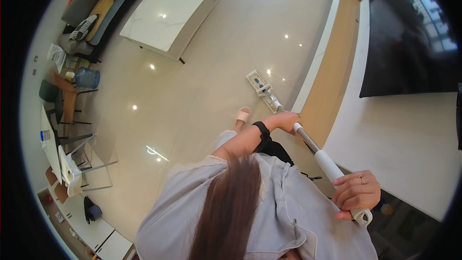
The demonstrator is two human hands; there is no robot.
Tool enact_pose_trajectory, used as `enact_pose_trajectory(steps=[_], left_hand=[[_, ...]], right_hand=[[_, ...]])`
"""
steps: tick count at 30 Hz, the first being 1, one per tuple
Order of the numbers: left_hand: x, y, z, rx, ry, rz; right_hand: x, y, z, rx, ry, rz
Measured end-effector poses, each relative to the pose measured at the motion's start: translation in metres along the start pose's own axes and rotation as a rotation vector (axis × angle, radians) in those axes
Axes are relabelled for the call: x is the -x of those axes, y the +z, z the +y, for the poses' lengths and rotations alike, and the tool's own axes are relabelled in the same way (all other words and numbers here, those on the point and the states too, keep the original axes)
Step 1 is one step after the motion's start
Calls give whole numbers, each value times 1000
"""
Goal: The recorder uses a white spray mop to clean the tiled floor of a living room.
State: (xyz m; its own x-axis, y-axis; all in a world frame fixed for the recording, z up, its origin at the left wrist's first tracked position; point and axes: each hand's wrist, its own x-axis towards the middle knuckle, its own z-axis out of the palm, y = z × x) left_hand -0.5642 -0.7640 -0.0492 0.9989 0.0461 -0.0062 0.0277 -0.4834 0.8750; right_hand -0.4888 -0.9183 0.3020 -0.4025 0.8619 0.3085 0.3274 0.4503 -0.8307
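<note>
A flat mop with a metal pole (pixel 309 140) and white grips slants across the front of my body. My left hand (pixel 285 121), with a black band on its wrist, is wrapped around the lower part of the pole. Near the top end of the white handle (pixel 330 166), my right hand (pixel 357 195) grips it, a ring on one finger. The rectangular mop head (pixel 261 88) lies on the glossy tiled floor (pixel 213 79), close to the base of the TV cabinet. Any pad under the head is hidden.
A long TV cabinet (pixel 330 61) with a large television (pixel 408 39) runs along the right. Ahead stands a white coffee table (pixel 166 11). To the left are a sofa (pixel 104 11), a water jug (pixel 86 78), chairs (pixel 70 101) and a white high chair (pixel 70 169). My slippered foot (pixel 243 115) is near the mop.
</note>
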Motion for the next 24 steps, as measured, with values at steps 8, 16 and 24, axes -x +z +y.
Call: enact_pose_trajectory(steps=[8,16,24], left_hand=[[16,53,23,-72,-97,7],[22,103,52,-83,-62,261],[35,149,0,-92,-13,238]], right_hand=[[68,39,-26,-23,-100,233],[99,85,-56,42,-78,390],[78,152,-45,184,14,308]])
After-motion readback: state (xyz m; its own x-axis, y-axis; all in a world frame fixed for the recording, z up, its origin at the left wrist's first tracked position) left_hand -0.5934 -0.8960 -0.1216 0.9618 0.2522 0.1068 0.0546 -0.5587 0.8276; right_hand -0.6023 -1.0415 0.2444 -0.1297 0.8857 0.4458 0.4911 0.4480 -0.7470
